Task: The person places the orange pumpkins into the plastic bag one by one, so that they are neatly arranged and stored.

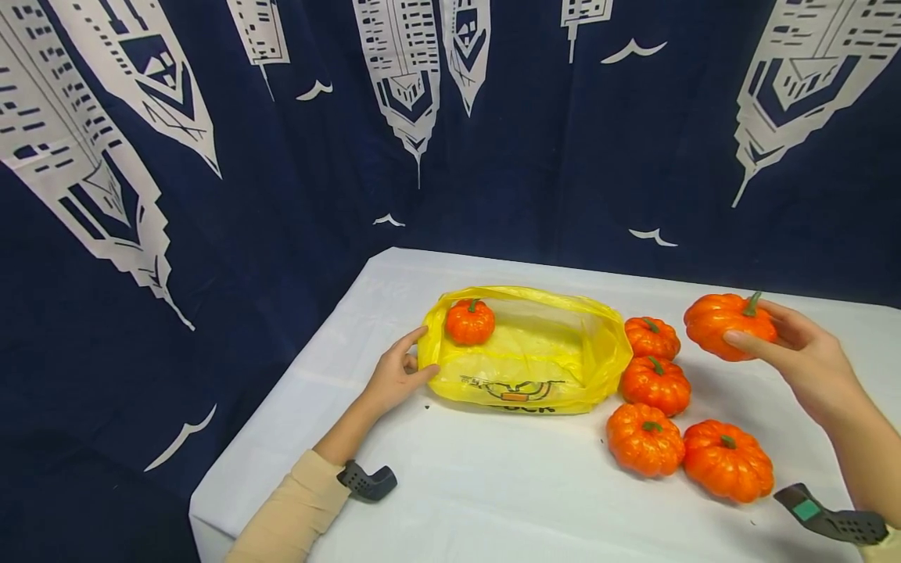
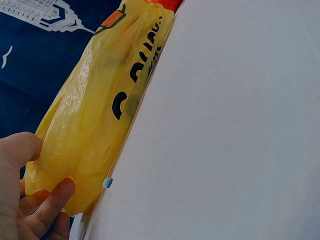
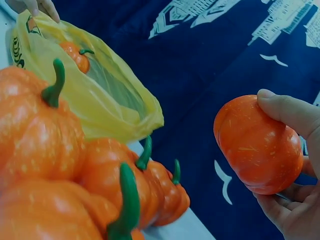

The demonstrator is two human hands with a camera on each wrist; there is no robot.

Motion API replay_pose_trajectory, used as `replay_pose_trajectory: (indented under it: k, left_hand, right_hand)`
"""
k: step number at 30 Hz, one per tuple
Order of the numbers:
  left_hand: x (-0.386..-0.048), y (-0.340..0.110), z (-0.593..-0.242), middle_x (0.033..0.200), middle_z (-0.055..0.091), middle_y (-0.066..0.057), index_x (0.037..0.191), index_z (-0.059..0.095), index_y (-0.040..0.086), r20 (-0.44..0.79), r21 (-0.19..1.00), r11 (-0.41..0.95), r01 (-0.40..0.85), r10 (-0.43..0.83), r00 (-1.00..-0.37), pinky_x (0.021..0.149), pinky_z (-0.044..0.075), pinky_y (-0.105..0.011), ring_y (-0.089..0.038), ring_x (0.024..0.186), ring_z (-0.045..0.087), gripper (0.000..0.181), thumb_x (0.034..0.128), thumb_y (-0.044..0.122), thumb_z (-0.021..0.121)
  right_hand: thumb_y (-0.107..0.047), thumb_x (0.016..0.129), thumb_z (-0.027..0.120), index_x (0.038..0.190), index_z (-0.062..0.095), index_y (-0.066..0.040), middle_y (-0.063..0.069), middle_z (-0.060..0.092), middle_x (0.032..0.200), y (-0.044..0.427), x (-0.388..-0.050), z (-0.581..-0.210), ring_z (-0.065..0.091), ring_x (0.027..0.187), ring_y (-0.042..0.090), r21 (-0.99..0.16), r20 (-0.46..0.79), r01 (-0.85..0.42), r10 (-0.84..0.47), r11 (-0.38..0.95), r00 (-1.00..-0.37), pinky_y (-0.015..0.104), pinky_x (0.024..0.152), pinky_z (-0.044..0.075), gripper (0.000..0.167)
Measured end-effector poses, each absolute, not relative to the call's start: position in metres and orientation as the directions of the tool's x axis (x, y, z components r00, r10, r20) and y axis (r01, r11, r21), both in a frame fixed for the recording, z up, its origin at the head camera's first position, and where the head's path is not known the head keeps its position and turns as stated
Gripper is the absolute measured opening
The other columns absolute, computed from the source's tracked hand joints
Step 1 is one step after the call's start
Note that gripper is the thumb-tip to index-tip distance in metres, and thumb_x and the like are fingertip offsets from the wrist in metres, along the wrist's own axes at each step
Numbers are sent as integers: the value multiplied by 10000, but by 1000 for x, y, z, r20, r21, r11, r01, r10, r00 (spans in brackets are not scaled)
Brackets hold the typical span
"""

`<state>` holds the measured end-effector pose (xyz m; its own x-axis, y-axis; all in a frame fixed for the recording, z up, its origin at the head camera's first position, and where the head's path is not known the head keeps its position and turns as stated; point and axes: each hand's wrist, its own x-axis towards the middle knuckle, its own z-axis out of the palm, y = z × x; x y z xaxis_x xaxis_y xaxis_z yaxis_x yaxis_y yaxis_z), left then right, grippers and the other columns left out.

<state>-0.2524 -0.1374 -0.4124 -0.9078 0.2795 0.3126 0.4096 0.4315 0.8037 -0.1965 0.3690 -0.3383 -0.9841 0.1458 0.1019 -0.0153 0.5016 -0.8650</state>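
A yellow plastic bag (image 1: 521, 391) lies on the table with its mouth spread wide. Inside it, at the left end, sits one small orange pumpkin (image 1: 470, 321). My left hand (image 1: 394, 375) grips the left edge of the bag between thumb and fingers; the left wrist view shows the fingers (image 2: 50, 205) curled at the yellow plastic. Held up above the table on the right, another orange pumpkin (image 1: 728, 324) with a green stem is in my right hand (image 1: 809, 352). The right wrist view shows thumb and fingers around this pumpkin (image 3: 257, 145), apart from the bag.
Several more pumpkins (image 1: 645, 439) stand grouped right of the bag, two of them close against its right end. A white cloth covers the table (image 1: 479, 485). Behind hangs a dark blue curtain (image 1: 521, 180) printed with white buildings and birds.
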Motion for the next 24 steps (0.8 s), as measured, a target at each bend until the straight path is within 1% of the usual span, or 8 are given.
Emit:
replay_pose_trajectory:
  k: [3, 6, 7, 12, 15, 19, 22, 24]
  left_hand:
    - [-256, -139, -418, 652, 611, -49, 1461, 377, -29, 311, 805, 430, 410, 283, -907, 644, 452, -255, -163, 629, 570, 695, 880, 119, 729]
    - [-256, -139, -418, 652, 607, -45, 1459, 378, -32, 312, 807, 426, 410, 282, -907, 636, 447, -253, -163, 628, 564, 695, 878, 117, 728]
    - [-256, -139, -418, 648, 599, -43, 1456, 380, -37, 313, 807, 425, 410, 281, -907, 627, 441, -251, -161, 621, 553, 690, 879, 118, 727]
    - [-258, -139, -418, 636, 578, -26, 1449, 384, -46, 313, 807, 424, 411, 284, -906, 622, 431, -246, -140, 610, 526, 678, 884, 119, 722]
    - [-258, -139, -418, 637, 582, -25, 1449, 382, -48, 312, 806, 425, 412, 287, -906, 622, 438, -245, -138, 613, 535, 679, 884, 117, 721]
    - [-257, -139, -417, 645, 597, -31, 1452, 378, -49, 310, 808, 423, 410, 287, -906, 622, 445, -246, -143, 618, 550, 686, 882, 115, 723]
    - [-256, -139, -417, 652, 608, -39, 1456, 372, -47, 308, 811, 420, 408, 287, -907, 630, 452, -248, -144, 623, 561, 692, 881, 112, 724]
    - [-256, -139, -417, 655, 612, -43, 1459, 370, -44, 309, 810, 421, 408, 285, -907, 636, 451, -247, -145, 624, 559, 694, 882, 108, 724]
  right_hand:
    - [-330, 965, 620, 1576, 179, -186, -190, 411, 1325, 360, -199, -333, 384, 1019, -81, -864, 100, -28, 117, 503, -988, 532, 1139, 160, 767]
    - [-335, 968, 614, 1577, 163, -171, -150, 408, 1359, 353, -203, -330, 387, 1033, -74, -864, 90, -34, 89, 502, -992, 572, 1121, 174, 775]
    - [-338, 968, 613, 1578, 159, -168, -146, 411, 1354, 351, -205, -329, 387, 1036, -68, -867, 86, -35, 79, 497, -993, 628, 1095, 163, 778]
    - [-337, 967, 615, 1574, 178, -148, -155, 448, 1272, 340, -213, -328, 414, 1039, -46, -873, 89, -58, 40, 484, -995, 647, 1067, 214, 772]
    - [-359, 960, 621, 1571, 177, -122, -12, 446, 1357, 331, -217, -327, 412, 1042, -17, -870, 86, -62, 27, 489, -996, 679, 1034, 237, 791]
    - [-395, 953, 621, 1565, 159, -78, 230, 333, 1472, 317, -222, -324, 415, 1156, 154, -860, 74, -58, 11, 507, -997, 686, 1014, 263, 830]
    - [-399, 954, 618, 1561, 148, -56, 287, 291, 1495, 307, -225, -322, 352, 1266, 356, -863, 68, -64, -9, 502, -998, 686, 1015, 260, 840]
    - [-394, 956, 616, 1561, 142, -53, 291, 286, 1502, 301, -227, -321, 303, 1303, 429, -867, 66, -69, -23, 494, -998, 690, 1017, 251, 841]
